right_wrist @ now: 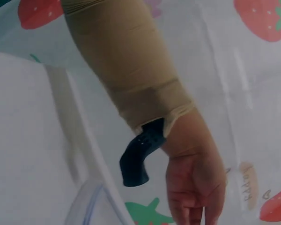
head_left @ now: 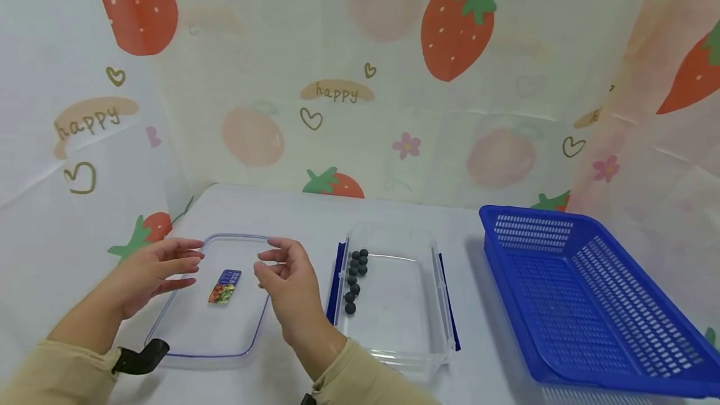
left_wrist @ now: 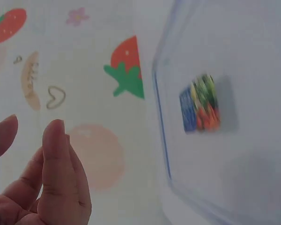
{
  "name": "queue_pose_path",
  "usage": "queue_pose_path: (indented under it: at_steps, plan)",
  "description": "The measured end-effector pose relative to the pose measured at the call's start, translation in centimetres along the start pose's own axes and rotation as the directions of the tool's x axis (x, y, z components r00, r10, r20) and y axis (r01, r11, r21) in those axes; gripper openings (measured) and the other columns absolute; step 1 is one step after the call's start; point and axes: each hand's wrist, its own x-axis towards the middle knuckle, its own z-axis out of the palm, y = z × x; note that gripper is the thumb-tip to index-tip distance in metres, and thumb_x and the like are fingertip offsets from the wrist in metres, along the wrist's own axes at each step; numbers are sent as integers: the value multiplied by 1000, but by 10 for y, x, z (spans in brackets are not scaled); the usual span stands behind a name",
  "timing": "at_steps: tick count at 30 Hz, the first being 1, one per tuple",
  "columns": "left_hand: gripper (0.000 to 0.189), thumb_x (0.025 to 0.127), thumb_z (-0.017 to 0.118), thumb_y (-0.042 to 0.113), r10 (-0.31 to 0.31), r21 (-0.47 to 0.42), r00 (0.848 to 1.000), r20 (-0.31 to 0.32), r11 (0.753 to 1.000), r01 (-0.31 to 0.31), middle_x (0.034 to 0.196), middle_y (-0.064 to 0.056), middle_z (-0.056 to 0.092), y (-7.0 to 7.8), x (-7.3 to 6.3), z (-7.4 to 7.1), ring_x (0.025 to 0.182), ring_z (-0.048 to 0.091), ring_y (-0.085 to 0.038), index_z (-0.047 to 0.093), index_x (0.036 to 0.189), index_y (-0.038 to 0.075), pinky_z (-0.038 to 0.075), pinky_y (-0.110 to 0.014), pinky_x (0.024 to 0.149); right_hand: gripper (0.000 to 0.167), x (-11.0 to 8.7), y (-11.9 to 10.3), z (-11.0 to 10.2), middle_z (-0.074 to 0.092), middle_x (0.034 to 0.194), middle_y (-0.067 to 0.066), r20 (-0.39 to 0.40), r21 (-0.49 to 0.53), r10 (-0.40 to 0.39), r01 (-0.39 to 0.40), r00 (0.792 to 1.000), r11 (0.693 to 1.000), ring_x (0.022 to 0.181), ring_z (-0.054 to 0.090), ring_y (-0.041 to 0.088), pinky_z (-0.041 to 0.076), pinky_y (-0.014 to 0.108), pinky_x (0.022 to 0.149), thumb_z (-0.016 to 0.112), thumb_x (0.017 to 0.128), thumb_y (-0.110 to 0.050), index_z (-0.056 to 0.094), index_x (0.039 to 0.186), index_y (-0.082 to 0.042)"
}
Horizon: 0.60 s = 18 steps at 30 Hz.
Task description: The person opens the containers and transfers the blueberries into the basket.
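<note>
Label (head_left: 225,287) blue, red, green; lid (head_left: 202,330) clear, blue-edged; basket (head_left: 585,317) blue; balls (head_left: 352,280) black; sleeves (head_left: 67,374) beige; backdrop (head_left: 270,36) strawberry-printed.

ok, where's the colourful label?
Head view, left side: the label is on the blue-edged clear lid, between the left hand and right hand.

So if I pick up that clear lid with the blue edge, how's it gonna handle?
The clear lid would probably feel light, since it looks like shallow, see-through plastic. It's likely fairly stiff, as its outline looks even. Its smooth surface may be slippery.
</note>
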Motion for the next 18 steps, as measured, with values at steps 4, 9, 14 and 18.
queue_pose_path:
  at_steps: [4, 9, 14, 18]
  plan:
    - [57, 90, 58, 25, 34, -29, 999, 23, 999, -34, 109, -3, 55, 12, 4, 17, 96, 57, -5, 35, 133, -4, 51, -31, 83, 29, -1, -21, -15, 57, 100, 6, 28, 63, -21, 19, 999, 998, 81, 58, 16, 50, 25, 72, 61, 86, -5, 56, 112, -16]
    - [55, 89, 59, 26, 51, -70, 998, 46, 996, -48, 112, -8, 52, 23, 13, 40, 97, 57, -12, 37, 133, 0, 51, -31, 85, 28, 2, -49, -42, 56, 101, 9, 62, 74, -99, 94, 993, 993, 80, 56, 17, 49, 25, 71, 59, 85, -1, 55, 113, -5]
    - [54, 88, 61, 27, 54, -114, 997, 61, 992, -47, 112, -11, 52, 30, 25, 64, 97, 56, -18, 40, 131, 0, 51, -34, 84, 24, 5, -77, -78, 55, 103, 8, 85, 10, -176, 176, 981, 984, 82, 55, 19, 48, 28, 75, 57, 86, -1, 55, 110, -2]
    - [55, 88, 61, 26, 49, -130, 996, 74, 991, -39, 111, -14, 51, 35, 31, 83, 98, 56, -19, 39, 132, 1, 51, -35, 85, 22, 5, -92, -109, 54, 104, 8, 108, -63, -207, 214, 972, 975, 84, 54, 18, 48, 27, 76, 55, 87, -1, 54, 108, 3]
